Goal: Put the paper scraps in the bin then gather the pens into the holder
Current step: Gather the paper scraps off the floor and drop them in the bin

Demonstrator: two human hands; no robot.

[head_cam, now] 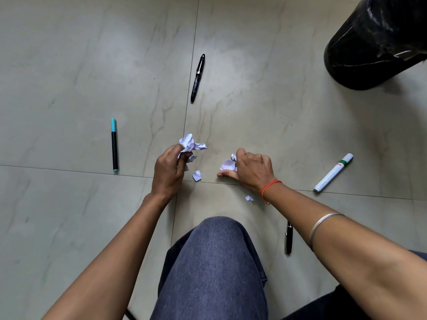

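Nearest the camera, a bent knee (212, 262) in blue-grey cloth rises from the near edge, over a pale tiled floor (69, 65). Both forearms reach past it to the centre of the floor. The left hand (168, 172) is closed around a wad of crumpled paper (191, 143), most of which sticks out on the far side of the fingers. The right hand (251, 169) has its fingers curled over the white scraps (227, 164) on the floor and its thumb lies flat on the tile; a red thread (270, 187) circles the wrist and a metal bangle (323, 224) sits on the forearm. One loose scrap (196, 175) lies between the hands, and a smaller scrap (249, 198) lies just near of the right wrist. A blue-capped marker (114, 144) lies to the left and a black pen (197, 78) to the far centre. A white marker (333, 172) lies to the right, and a second black pen (288, 237) is partly hidden by the right forearm. The bin (374, 42), black-lined, stands at far right, well apart from the scraps.
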